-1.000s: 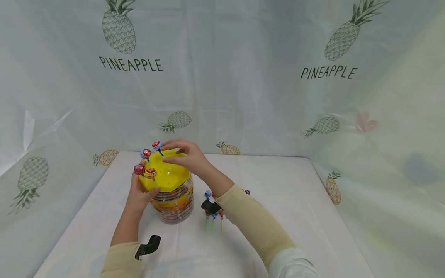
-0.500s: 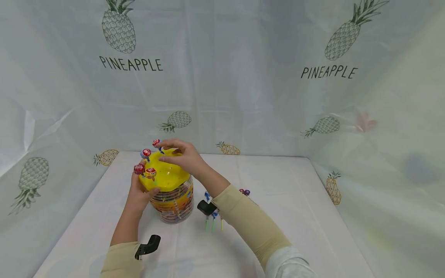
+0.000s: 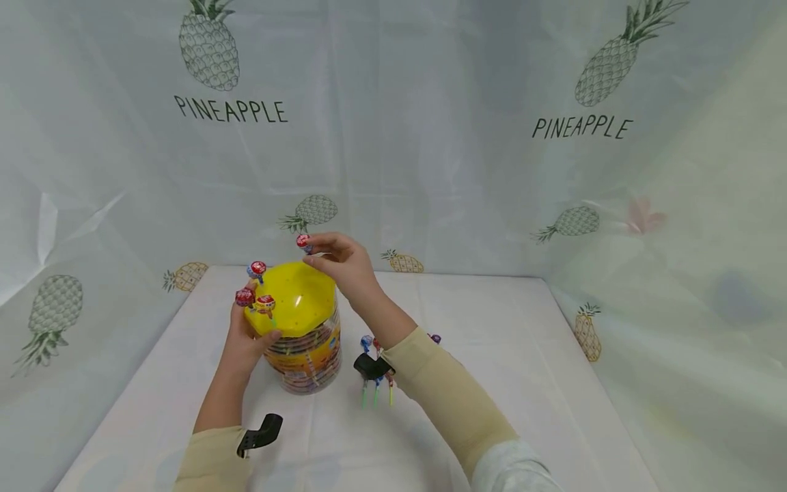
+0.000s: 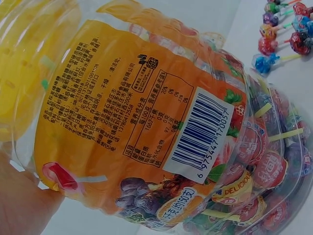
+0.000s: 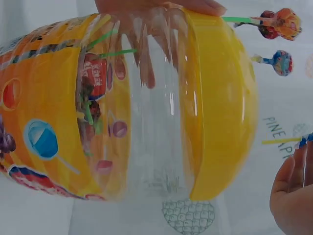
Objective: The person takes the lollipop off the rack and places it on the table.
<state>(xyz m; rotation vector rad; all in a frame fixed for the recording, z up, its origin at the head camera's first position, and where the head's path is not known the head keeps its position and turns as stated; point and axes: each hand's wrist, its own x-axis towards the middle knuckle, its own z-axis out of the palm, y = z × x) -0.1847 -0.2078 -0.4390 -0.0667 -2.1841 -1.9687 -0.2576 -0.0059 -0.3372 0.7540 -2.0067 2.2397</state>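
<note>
A clear plastic candy jar [image 3: 304,365] with an orange label and a yellow domed lid [image 3: 301,294] stands on the table. My left hand [image 3: 242,345] holds it from the left, thumb near the lid's front edge. Three wrapped lollipops stick up from the lid's left side: a blue-red one [image 3: 257,269], a dark red one [image 3: 244,296] and a yellow-red one [image 3: 266,303]. Above the lid's far side, my right hand [image 3: 352,270] pinches a red-and-blue lollipop [image 3: 303,241]. Its yellow stick [image 5: 281,141] hangs free of the lid in the right wrist view.
Several loose lollipops [image 4: 293,34] lie on the white-covered table [image 3: 492,383] right of the jar, partly hidden by my right forearm in the head view. More lollipops [image 4: 264,171] fill the jar's bottom. A pineapple-printed curtain [image 3: 430,150] rises behind the table.
My right hand has taken hold of the lollipop at the lid's far side and pulled it up and right, clear of the lid. The left hand stays on the jar.
</note>
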